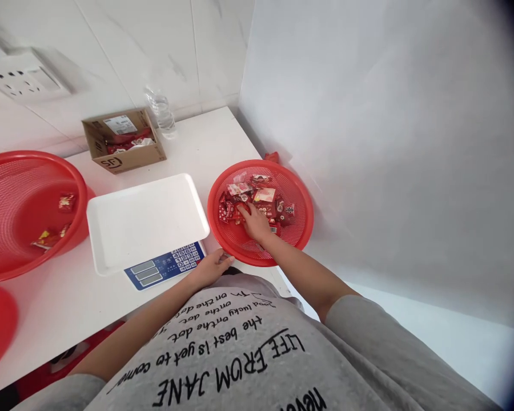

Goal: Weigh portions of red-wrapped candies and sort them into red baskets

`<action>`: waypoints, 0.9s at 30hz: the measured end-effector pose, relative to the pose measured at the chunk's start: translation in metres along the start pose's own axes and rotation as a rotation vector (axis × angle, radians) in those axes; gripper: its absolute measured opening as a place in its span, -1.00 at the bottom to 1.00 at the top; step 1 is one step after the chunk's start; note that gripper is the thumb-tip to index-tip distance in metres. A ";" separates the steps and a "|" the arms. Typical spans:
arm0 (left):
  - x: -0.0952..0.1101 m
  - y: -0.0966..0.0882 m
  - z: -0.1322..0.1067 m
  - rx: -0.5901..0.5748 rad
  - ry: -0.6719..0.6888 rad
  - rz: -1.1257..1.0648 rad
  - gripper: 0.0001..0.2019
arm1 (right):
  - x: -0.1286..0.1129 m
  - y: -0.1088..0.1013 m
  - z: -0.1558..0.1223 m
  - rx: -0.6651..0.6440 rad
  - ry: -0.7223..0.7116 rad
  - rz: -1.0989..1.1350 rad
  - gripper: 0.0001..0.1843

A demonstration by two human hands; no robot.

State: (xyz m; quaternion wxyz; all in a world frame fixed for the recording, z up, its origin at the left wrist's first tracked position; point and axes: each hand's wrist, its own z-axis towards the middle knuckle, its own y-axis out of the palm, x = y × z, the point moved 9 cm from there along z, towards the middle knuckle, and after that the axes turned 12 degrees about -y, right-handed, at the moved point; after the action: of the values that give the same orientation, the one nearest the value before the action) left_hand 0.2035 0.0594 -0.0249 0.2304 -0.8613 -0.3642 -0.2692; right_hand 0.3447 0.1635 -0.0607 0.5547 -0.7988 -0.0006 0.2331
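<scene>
Table (203,142): white and flat
Back: cardboard box (131,161), clear plastic bottle (161,113)
Middle: digital scale (149,220)
Right: round red basket (309,217)
Left: another red basket (8,197)

Small weighing station: digital scale (148,228), red baskets (309,214), tiled wall (145,40).

Open air is lying above the white tray (148,222). Behind it, cardboard box (131,161) and clear bottle (163,114) are blocking; bare tabletop (203,142) behind the tray's right end is giving a lane. Left of tray, big red basket (8,217) is walling off low passes. Right of tray, second red basket (240,235) is crowding close, right hand (256,224) occupying its opening; farther right, pale panel (368,142) is closing that side.
</scene>
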 end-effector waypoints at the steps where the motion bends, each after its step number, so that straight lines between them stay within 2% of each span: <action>1: 0.000 0.000 0.001 -0.001 -0.019 -0.007 -0.61 | 0.002 -0.004 0.002 0.034 -0.006 0.058 -0.33; 6: 0.003 -0.005 0.001 -0.009 -0.045 0.029 -0.60 | 0.036 -0.028 0.004 0.238 0.099 0.467 -0.60; 10: 0.006 -0.014 0.001 0.043 -0.022 0.067 -0.59 | 0.066 -0.029 -0.005 0.296 0.292 0.922 -0.79; 13: 0.006 -0.019 0.003 0.075 0.000 0.060 -0.58 | 0.084 -0.035 -0.017 0.458 0.406 1.292 -0.84; 15: 0.006 -0.018 0.004 0.074 0.008 0.048 -0.58 | 0.085 -0.041 -0.020 0.535 0.388 1.435 -0.82; 16: 0.005 -0.018 0.005 0.076 0.004 0.043 -0.58 | 0.081 -0.041 -0.021 0.516 0.365 1.446 -0.78; 17: 0.004 -0.018 0.006 0.078 -0.006 0.042 -0.59 | 0.074 -0.039 -0.020 0.458 0.338 1.411 -0.73; 19: 0.001 -0.017 0.008 0.081 -0.036 0.046 -0.59 | 0.051 -0.028 -0.015 0.285 0.252 1.200 -0.63; 23: -0.003 -0.015 0.011 0.091 -0.046 0.066 -0.60 | -0.008 -0.004 -0.002 0.022 -0.025 0.516 -0.32; 25: -0.004 -0.015 0.011 0.104 -0.046 0.074 -0.61 | -0.030 0.014 -0.001 -0.113 -0.071 0.290 -0.18; 27: -0.004 -0.015 0.012 0.106 -0.051 0.077 -0.62 | -0.042 0.025 -0.003 -0.199 -0.084 0.172 -0.16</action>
State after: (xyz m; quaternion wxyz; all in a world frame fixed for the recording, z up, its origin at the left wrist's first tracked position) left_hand 0.1934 0.0735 -0.0333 0.2764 -0.8679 -0.3503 -0.2185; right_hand 0.3018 0.1401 -0.0662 0.4500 -0.8366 0.0214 0.3116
